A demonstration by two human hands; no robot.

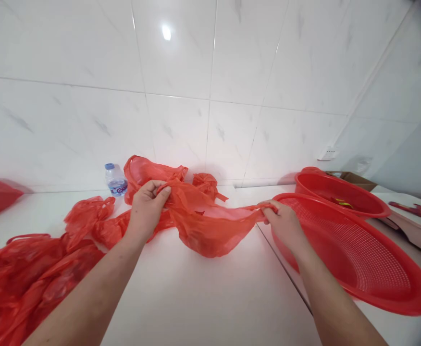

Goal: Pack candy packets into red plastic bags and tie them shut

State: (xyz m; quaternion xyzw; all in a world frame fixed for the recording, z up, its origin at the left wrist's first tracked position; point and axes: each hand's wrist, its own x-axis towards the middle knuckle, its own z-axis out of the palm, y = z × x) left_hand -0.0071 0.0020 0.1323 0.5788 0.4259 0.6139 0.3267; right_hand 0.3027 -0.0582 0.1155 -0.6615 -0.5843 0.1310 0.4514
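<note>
A thin red plastic bag (210, 235) is stretched between my two hands above the white table (203, 298). My left hand (149, 202) pinches its left edge between thumb and fingers. On the other side, my right hand (280, 218) grips a twisted end of the bag, probably a handle. The bag's middle sags, and a small dark red bit shows near its opening; I cannot make out what it is. Behind my left hand stands another puffed-out red bag (149, 170), with a smaller crumpled bag (205, 183) to its right.
Many crumpled red bags (33, 269) pile up at the left. A water bottle (116, 180) stands by the tiled wall (181, 129). At the right sit a large red perforated basket (383, 269), a red basin (340, 190) and a cardboard box (354, 180). A person's hand shows at the right edge.
</note>
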